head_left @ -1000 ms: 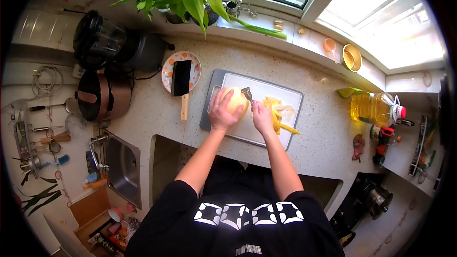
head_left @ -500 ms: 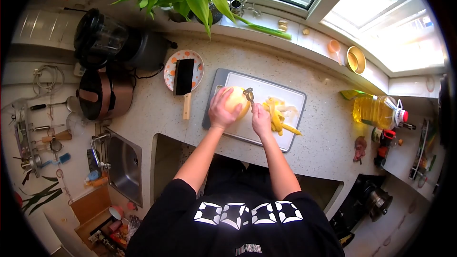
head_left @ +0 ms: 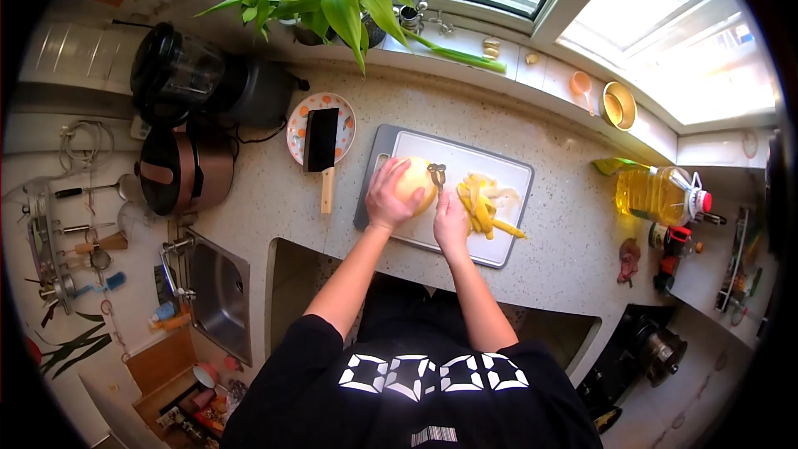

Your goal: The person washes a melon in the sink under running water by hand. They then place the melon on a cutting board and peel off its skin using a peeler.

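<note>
My left hand (head_left: 391,199) is wrapped round a large, round, pale-yellow fruit or vegetable (head_left: 417,184), whose exact kind I cannot make out. It is held over the left half of a white cutting board (head_left: 407,143) with a grey border. Closed on the handle of a peeler, my right hand (head_left: 451,220) is just right of the fruit. The metal head of the peeler (head_left: 436,173) is at the fruit's right side; whether it touches the skin I cannot tell. A pile of yellow peel strips (head_left: 478,204) lies on the board, right of my right hand.
A cleaver (head_left: 321,141) rests across a patterned plate (head_left: 347,120) to the left. Farther left stand a rice cooker (head_left: 187,170) and a blender (head_left: 191,66), with a sink (head_left: 220,287) below. An oil bottle (head_left: 652,193) stands at the right, and a leafy plant (head_left: 341,8) by the window.
My right hand and the peeler have shifted slightly down. The fruit and my left hand are a little lower too. The peel pile looks the same.
</note>
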### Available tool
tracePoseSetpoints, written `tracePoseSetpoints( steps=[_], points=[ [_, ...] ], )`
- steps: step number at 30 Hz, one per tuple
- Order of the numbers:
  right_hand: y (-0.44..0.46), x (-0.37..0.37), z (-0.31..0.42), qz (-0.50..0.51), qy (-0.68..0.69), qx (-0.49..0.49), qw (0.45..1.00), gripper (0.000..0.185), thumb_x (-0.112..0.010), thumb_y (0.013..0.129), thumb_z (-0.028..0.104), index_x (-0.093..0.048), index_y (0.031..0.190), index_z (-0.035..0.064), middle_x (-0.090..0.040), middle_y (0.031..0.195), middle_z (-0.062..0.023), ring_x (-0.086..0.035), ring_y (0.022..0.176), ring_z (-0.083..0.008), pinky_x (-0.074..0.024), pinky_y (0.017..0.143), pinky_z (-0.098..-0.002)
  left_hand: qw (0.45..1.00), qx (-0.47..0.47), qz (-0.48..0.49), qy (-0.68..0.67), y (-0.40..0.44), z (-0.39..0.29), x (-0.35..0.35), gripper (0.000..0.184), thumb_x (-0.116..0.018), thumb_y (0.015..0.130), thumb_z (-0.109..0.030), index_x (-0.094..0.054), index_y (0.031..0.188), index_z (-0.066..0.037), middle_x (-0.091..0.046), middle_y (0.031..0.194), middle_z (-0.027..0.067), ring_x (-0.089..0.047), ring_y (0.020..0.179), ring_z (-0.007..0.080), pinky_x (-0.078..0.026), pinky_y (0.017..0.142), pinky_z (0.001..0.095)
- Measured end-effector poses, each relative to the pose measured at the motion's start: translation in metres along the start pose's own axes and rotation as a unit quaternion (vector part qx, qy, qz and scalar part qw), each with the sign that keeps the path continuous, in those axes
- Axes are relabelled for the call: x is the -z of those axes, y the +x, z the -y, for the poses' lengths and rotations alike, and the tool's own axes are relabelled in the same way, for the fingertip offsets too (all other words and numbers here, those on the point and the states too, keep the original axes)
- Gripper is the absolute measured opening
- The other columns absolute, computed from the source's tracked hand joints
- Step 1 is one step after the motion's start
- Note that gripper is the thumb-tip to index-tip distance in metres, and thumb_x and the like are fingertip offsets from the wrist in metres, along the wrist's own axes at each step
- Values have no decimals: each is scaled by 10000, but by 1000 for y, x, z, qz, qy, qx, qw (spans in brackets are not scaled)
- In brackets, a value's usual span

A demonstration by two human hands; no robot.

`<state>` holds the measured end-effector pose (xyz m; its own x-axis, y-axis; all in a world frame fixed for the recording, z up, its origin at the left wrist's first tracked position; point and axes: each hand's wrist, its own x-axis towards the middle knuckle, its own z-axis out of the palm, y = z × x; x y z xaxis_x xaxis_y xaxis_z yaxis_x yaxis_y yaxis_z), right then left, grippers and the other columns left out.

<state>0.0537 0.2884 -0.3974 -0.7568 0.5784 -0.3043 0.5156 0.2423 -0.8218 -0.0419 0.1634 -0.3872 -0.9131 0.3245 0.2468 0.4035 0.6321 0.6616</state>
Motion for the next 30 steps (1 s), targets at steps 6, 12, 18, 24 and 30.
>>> tracePoseSetpoints(
  steps=[6, 12, 18, 24, 30],
  points=[
    [-5, -2, -4, -6, -28, 15, 999, 436, -395, 1097, 389, -632, 1028, 29, -652, 840, -294, -633, 826, -512, -466, 719, -585, 1000, -1, 0, -1, -1, -3, 2, 558, -801, 754, -396, -701, 1249, -158, -630, 1346, 111, -631, 1176, 357, -530, 996, 431],
    [-3, 2, -18, 20, 4, 27, 999, 414, -386, 1103, 365, -606, 1013, 26, -633, 824, -282, -620, 805, -510, -460, 703, -576, 1000, 17, 8, -22, 6, 3, -1, 537, -797, 770, -394, -711, 1240, -147, -650, 1322, 124, -642, 1165, 364, -529, 993, 424],
    [-31, -2, -10, -16, 0, 13, 1000, 399, -406, 1106, 326, -596, 959, 7, -603, 790, -282, -610, 779, -493, -467, 690, -541, 994, 81, 27, -63, 23, 7, -2, 510, -781, 817, -404, -707, 1233, -118, -663, 1286, 138, -644, 1173, 351, -532, 978, 417],
    [-25, -3, -6, -17, -22, -3, 1000, 416, -407, 1100, 356, -612, 985, 13, -631, 800, -297, -624, 787, -514, -463, 688, -578, 988, 150, 2, -35, 17, -12, -7, 525, -740, 872, -432, -670, 1289, -121, -651, 1307, 124, -640, 1168, 351, -526, 974, 425],
    [-20, 28, -2, 61, -116, -7, 991, 439, -370, 1093, 409, -639, 1071, 62, -677, 848, -288, -648, 847, -515, -488, 759, -604, 965, 255, -55, -35, -20, -26, -29, 517, -653, 972, -428, -632, 1375, -104, -659, 1323, 164, -629, 1206, 353, -483, 1035, 414]
  ],
)
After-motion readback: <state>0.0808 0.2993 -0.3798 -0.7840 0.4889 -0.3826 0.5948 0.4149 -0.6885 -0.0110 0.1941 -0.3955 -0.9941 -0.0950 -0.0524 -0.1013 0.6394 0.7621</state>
